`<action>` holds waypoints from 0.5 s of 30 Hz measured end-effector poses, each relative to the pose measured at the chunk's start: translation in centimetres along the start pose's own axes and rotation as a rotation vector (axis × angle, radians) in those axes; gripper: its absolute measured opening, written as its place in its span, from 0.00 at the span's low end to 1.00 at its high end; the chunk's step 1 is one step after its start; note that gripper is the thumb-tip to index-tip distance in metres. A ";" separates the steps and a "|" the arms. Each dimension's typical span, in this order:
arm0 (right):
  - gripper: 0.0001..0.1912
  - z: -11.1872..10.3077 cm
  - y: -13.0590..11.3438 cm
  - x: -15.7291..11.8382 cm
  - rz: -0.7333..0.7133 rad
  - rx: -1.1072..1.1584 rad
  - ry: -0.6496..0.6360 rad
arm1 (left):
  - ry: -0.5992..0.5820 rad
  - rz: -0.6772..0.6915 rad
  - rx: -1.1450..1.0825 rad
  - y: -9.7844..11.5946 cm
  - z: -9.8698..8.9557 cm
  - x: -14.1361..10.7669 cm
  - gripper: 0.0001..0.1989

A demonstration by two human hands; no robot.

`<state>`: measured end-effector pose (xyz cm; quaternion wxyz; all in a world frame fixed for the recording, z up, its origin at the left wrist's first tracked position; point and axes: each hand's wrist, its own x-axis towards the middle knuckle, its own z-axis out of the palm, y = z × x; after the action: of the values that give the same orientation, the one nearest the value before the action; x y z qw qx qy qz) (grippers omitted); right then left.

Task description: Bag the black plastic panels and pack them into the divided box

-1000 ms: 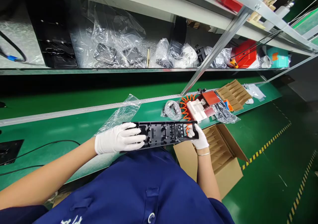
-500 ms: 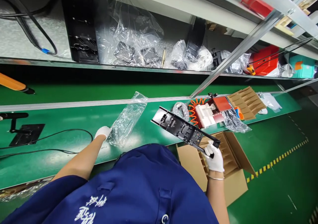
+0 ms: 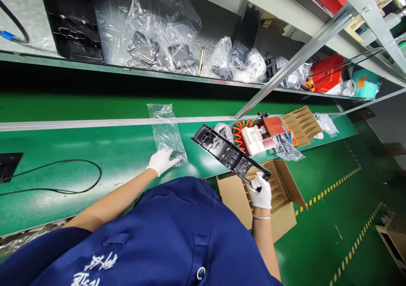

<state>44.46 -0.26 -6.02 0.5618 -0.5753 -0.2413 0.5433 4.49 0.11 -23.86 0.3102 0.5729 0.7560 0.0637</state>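
My right hand (image 3: 261,190), in a white glove, grips one end of a long black panel (image 3: 223,150) with small cut-outs and fittings along it. The panel is tilted, held above the bench edge and partly over an open cardboard box (image 3: 233,199). My left hand (image 3: 162,161), also gloved, is closed on the lower part of a clear plastic bag (image 3: 166,131). That bag lies flat on the green bench (image 3: 123,140), its far end across the metal rail.
A red and white fixture (image 3: 253,138) with a coiled orange hose (image 3: 237,129) stands right of the panel, beside a cardboard divider (image 3: 301,124). A black cable (image 3: 97,171) loops at left. The shelf (image 3: 127,68) holds bagged parts; a slanting metal post (image 3: 285,72) crosses in front.
My left hand has moved right with the lower end of the plastic bag, and the bag has swung to lean the other way. The panel stays in my right hand; the view has shifted.
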 end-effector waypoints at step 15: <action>0.16 0.4 -3.8 -5.0 -0.078 0.023 -0.016 | -0.155 0.069 -0.110 3.9 -2.0 3.6 0.19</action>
<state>43.87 -3.60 -0.69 0.5871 -0.5546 -0.2619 0.5283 6.05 5.23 -21.91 0.3963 0.5838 0.7050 0.0710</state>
